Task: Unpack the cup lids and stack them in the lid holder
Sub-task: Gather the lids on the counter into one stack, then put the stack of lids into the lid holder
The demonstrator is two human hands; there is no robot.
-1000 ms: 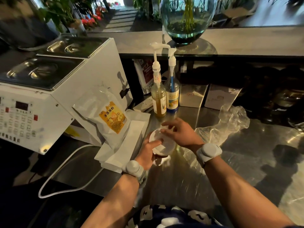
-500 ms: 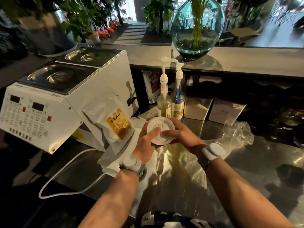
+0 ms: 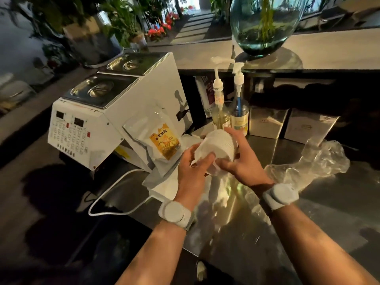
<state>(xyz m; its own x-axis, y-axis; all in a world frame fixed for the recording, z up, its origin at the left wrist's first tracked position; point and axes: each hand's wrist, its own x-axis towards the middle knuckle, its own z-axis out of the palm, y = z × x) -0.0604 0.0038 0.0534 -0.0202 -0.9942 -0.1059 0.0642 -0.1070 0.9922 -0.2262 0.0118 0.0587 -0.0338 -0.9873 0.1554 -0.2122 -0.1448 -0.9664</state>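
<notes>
Hands clamped on lid stack (image 3: 218, 150), one from each side. My left hand (image 3: 193, 167) grips the near end, fingers curled over the lower edge, thumb along the left side. My right hand (image 3: 240, 159) wraps the far and right side, fingers spread over the top, thumb underneath. Stack is white, held tilted, its top end pointing away from me and up. It is lifted clear of the counter (image 3: 308, 212). White wristband on each wrist.

Lid holder: cannot tell which object it is.

Right of my hands: empty clear plastic bag (image 3: 314, 161), crumpled, lying on the steel counter and trailing back under my right wrist.

Left of my hands: pouch (image 3: 156, 138) with orange label, leaning against the white machine (image 3: 107, 124). Flat white packs lie under the pouch. Machine has a button panel on its front face and two steel lidded wells on top. White cable (image 3: 115, 194) loops from it across the counter.

Behind the stack: two pump bottles (image 3: 230, 112) standing side by side, just beyond my right fingers. Two steel boxes (image 3: 287, 124) stand to their right, against the back wall.

Upper shelf: round glass vase (image 3: 263, 23) with green stems. Plants and red flowers beyond, top left.
</notes>
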